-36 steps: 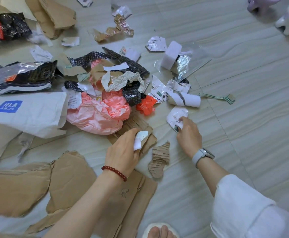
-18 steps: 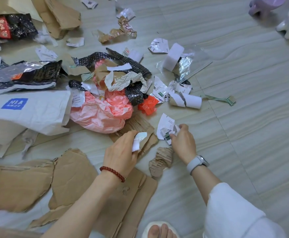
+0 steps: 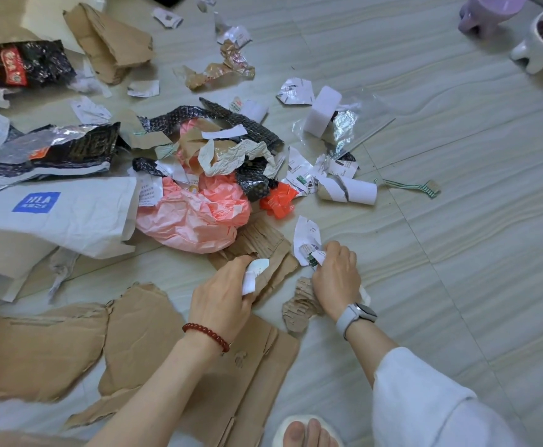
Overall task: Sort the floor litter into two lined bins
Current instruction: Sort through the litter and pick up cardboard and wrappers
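Litter is basically all over the tile floor (image 3: 457, 253) in front of me, mostly left and centre, and I can't see either bin from here. Biggest stuff first: the torn brown cardboard sheets (image 3: 38, 350) near me on the left are stiff and light, so I'd grab those by an edge and stack them flat. The white paper shopping bag (image 3: 70, 217) further left is floppy but easy, a pinch at its rim should do it. The pink tissue wad (image 3: 193, 221) in the middle is soft and weighs nothing, just scoop the whole ball. The black foil snack bags (image 3: 70, 150) behind it look slick and crinkly, so probably grip a corner firmly. The paper roll tube (image 3: 347, 190) to the right of the pile is already torn and would crush if squeezed.

Now the small stuff, which is what I'm on. My left hand (image 3: 223, 295) is curled around a small white paper scrap (image 3: 253, 274), holding it just above the ripped corrugated piece (image 3: 263, 246). My right hand (image 3: 336, 274) is closed down on a printed white slip (image 3: 307, 240), fingertips pinching its near end while the rest lies flat on the tile. These scraps are thin and tear easily, so I'd say pinch gently and gather several before carrying them off.
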Motion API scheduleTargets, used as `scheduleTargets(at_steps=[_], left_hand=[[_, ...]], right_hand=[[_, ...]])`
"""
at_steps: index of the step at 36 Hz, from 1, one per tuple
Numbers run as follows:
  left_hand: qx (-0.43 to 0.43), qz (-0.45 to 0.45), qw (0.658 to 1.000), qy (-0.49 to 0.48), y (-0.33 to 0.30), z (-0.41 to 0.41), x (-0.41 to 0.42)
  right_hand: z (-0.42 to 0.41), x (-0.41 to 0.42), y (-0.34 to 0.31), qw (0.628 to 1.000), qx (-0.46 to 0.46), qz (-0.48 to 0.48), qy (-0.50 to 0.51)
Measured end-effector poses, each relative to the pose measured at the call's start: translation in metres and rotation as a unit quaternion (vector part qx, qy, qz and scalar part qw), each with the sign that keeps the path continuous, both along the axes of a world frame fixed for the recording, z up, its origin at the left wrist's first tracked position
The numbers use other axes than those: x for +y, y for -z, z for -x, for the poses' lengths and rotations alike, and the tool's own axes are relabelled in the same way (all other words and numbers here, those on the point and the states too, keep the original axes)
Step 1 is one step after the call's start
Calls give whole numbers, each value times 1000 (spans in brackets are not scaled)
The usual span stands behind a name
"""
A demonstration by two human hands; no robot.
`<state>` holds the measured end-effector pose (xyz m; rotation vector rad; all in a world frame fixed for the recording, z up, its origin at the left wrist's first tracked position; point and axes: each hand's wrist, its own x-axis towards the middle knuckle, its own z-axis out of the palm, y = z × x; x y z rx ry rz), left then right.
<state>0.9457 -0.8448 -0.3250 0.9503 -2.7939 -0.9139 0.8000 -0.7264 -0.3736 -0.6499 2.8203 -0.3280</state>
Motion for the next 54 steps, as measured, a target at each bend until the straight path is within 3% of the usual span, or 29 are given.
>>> scheduleTargets(at_steps=[3, 11, 18, 24, 27, 32, 37, 41, 44, 47, 48, 51, 52, 54], left_hand=[[20, 1, 1000, -8, -4, -2, -1], [80, 80, 994, 0, -44, -3, -38], [73, 284, 956, 18, -141, -33, -128], [8, 376, 924, -64, -207, -143, -177], [-17, 342, 925, -165, -223, -212, -186], [-10, 262, 903, -341, -225, -327, -179], [-27, 200, 896, -395, -204, -416, -159], [-183, 107, 899, -382, -189, -458, -145], [-240, 74, 886, -390, -181, -479, -136], [-233, 109, 870, -422, -177, -492, -127], [-220, 113, 866, -434, -174, -495, -125], [-180, 121, 858, -466, -166, -500, -129], [-183, 118, 856, -469, -164, -501, -131], [-195, 107, 857, -465, -158, -502, -136]], right_hand=[[4, 3, -1, 1000, -13, 14, -6], [16, -18, -72, 978, 5, 208, -4], [-21, -119, -162, 911, 40, 382, -151], [-104, -207, -216, 831, 79, 425, -351], [-163, -240, -241, 782, 58, 434, -443], [-270, -278, -273, 725, -119, 445, -512], [-368, -292, -288, 706, -266, 458, -470], [-420, -288, -278, 713, -370, 385, -454], [-435, -282, -255, 757, -248, 162, -583], [-436, -275, -232, 717, -140, -26, -682], [-436, -271, -230, 700, -103, -19, -706], [-430, -268, -225, 669, 70, 135, -727], [-427, -268, -225, 682, 107, 164, -704], [-420, -270, -226, 742, 106, 113, -653]])
